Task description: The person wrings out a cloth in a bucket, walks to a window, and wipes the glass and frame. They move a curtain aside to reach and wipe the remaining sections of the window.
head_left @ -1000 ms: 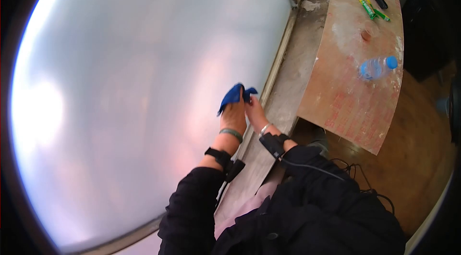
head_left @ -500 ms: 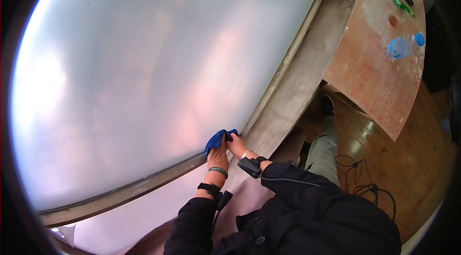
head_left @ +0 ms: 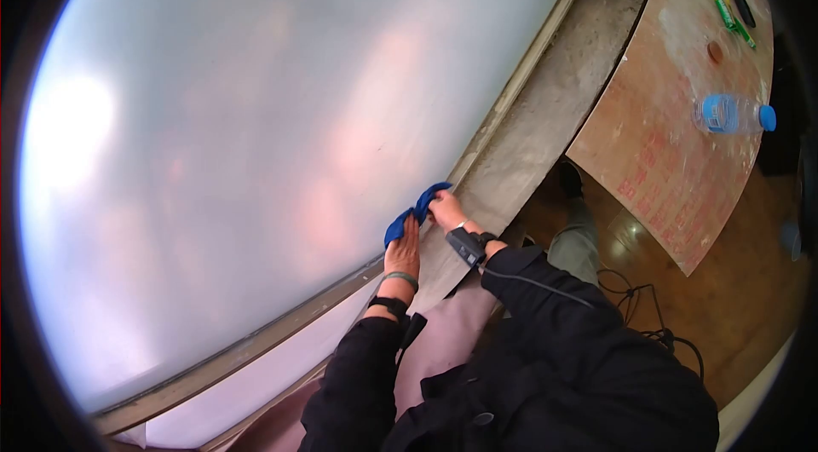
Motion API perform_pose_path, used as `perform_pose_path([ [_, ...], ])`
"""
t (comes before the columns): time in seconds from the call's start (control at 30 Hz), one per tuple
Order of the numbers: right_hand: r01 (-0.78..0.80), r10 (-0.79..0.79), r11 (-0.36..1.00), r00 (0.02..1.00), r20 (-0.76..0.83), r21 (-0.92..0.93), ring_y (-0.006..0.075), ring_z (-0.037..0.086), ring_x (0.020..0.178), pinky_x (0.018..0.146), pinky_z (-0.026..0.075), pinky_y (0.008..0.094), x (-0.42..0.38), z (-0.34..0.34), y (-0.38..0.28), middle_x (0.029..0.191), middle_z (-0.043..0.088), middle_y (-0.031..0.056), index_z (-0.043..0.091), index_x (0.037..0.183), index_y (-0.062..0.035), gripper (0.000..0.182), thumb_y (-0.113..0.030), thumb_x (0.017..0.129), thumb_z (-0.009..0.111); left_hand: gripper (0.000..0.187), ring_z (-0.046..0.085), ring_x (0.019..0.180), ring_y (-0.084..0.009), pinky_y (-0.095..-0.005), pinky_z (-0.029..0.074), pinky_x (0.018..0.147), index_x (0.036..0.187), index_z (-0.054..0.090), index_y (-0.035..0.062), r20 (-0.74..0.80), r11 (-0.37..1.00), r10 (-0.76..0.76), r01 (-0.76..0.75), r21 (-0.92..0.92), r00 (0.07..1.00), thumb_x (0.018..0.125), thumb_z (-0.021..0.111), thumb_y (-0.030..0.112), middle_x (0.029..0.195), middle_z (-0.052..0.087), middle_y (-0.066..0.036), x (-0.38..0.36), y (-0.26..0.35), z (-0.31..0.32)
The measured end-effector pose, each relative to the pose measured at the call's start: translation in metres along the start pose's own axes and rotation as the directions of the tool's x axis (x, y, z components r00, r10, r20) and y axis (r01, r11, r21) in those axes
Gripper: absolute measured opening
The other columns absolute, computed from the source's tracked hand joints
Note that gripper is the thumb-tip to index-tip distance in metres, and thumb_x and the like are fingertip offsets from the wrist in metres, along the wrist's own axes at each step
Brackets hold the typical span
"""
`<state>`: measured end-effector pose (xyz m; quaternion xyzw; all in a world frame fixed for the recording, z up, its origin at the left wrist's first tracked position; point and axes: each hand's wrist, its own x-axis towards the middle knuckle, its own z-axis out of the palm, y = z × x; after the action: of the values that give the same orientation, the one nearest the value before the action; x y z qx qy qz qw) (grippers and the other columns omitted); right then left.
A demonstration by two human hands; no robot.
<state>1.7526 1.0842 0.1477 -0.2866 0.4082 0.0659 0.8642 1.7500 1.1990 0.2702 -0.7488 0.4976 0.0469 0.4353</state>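
Note:
A blue cloth (head_left: 399, 228) lies bunched against the lower right corner of a frosted glass pane (head_left: 256, 154). My left hand (head_left: 403, 254) presses it there, fingers fairly straight and close together along the fabric. Slightly higher and to the right, my right hand (head_left: 445, 212) has its fingers closed on the other end of the cloth, beside the window frame (head_left: 511, 107). Cloth hides some of the fingertips. Both wrists carry black strapped devices, and a cable runs from the right one.
A worn sill (head_left: 545, 124) runs along the frame. On the board (head_left: 630, 137) at right are a plastic bottle (head_left: 734, 115), a green and yellow packet (head_left: 722, 5), a black object (head_left: 742, 5) and a brown round piece (head_left: 715, 51). Black cables (head_left: 660, 334) lie on the floor.
Both hands and the cloth have moved up and right along the frame corner. The cloth is now stretched out more between the hands, which are farther apart.

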Motion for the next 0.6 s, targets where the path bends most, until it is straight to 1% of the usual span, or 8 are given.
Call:
perform_pose_path([
  [0.1,0.033,-0.033,0.999,0.993,-0.111,-0.002,0.0116,0.054,0.056,0.051,0.046,0.0255,0.027,-0.033,-0.047,0.073,0.057,0.0008,0.056,0.103,-0.0087,0.020,-0.014,0.084,0.055,0.057,0.014,0.141,-0.0192,-0.0367,0.005,0.113,0.141,0.030,0.0014,-0.121,0.997,0.040,-0.032,0.065,0.992,0.086,0.036,0.016,0.150,0.023,-0.011,0.055,0.002,-0.020],
  [0.17,0.078,-0.072,0.996,0.988,-0.137,0.036,0.0120,0.054,0.059,0.054,0.047,0.0277,0.039,-0.054,-0.077,0.076,0.058,0.0014,0.056,0.102,-0.0080,0.018,-0.012,0.086,0.051,0.056,0.015,0.141,-0.0191,-0.0368,0.004,0.113,0.141,0.030,0.0028,-0.217,0.997,-0.011,0.027,0.072,0.976,0.086,0.033,0.014,0.150,0.023,-0.010,0.088,0.011,-0.032],
  [0.23,0.094,-0.083,0.993,0.986,-0.146,0.072,0.0117,0.054,0.064,0.057,0.047,0.0274,0.031,-0.062,-0.108,0.078,0.058,0.0010,0.056,0.099,-0.0073,0.015,-0.010,0.087,0.047,0.054,0.018,0.140,-0.0186,-0.0363,0.008,0.112,0.139,0.034,0.0062,-0.168,0.997,-0.068,0.059,-0.055,0.983,0.087,0.034,0.017,0.148,0.029,-0.007,0.108,0.018,-0.052],
  [0.3,0.079,-0.073,0.993,0.995,-0.072,0.085,0.0119,0.055,0.064,0.056,0.045,0.0265,0.023,-0.062,-0.118,0.079,0.058,0.0014,0.055,0.098,-0.0067,0.015,-0.009,0.085,0.049,0.051,0.028,0.134,-0.0181,-0.0364,0.018,0.107,0.135,0.040,0.0085,-0.228,0.989,-0.130,0.111,-0.095,0.965,0.086,0.040,0.021,0.141,0.038,-0.005,0.106,0.022,-0.057],
  [0.33,0.055,-0.052,0.995,0.998,-0.038,0.088,0.0116,0.055,0.065,0.058,0.045,0.0266,0.015,-0.058,-0.120,0.078,0.057,0.0004,0.054,0.097,-0.0082,0.013,-0.009,0.086,0.048,0.051,0.028,0.134,-0.0181,-0.0364,0.018,0.107,0.135,0.040,0.0085,-0.223,0.986,-0.152,0.132,-0.102,0.963,0.086,0.040,0.021,0.141,0.038,-0.005,0.102,0.019,-0.059],
  [0.43,-0.032,0.023,0.989,0.998,0.065,0.148,0.0134,0.057,0.074,0.064,0.048,0.0294,-0.016,-0.033,-0.116,0.084,0.058,-0.0001,0.054,0.097,-0.0121,0.011,-0.012,0.088,0.048,0.048,0.039,0.121,-0.0160,-0.0348,0.029,0.094,0.130,0.045,0.0133,-0.324,0.954,-0.240,0.160,-0.254,0.915,0.083,0.048,0.021,0.128,0.046,-0.002,0.071,0.006,-0.048],
  [0.5,-0.036,-0.006,0.964,0.988,0.157,0.262,0.0153,0.059,0.080,0.067,0.050,0.0307,-0.043,-0.011,-0.112,0.090,0.059,0.0018,0.054,0.099,-0.0111,0.012,-0.012,0.089,0.048,0.048,0.039,0.122,-0.0170,-0.0359,0.028,0.096,0.130,0.045,0.0134,-0.294,0.927,-0.292,0.194,-0.321,0.910,0.082,0.049,0.020,0.129,0.046,-0.002,0.043,-0.006,-0.057],
  [0.6,-0.151,0.060,0.933,0.960,0.272,0.326,0.0169,0.060,0.086,0.072,0.051,0.0314,-0.081,0.013,-0.115,0.096,0.060,0.0036,0.056,0.103,-0.0094,0.016,-0.013,0.089,0.049,0.048,0.040,0.122,-0.0178,-0.0381,0.027,0.100,0.130,0.045,0.0152,-0.234,0.836,-0.434,0.291,-0.465,0.870,0.082,0.048,0.016,0.128,0.046,-0.001,0.005,-0.024,-0.076],
])
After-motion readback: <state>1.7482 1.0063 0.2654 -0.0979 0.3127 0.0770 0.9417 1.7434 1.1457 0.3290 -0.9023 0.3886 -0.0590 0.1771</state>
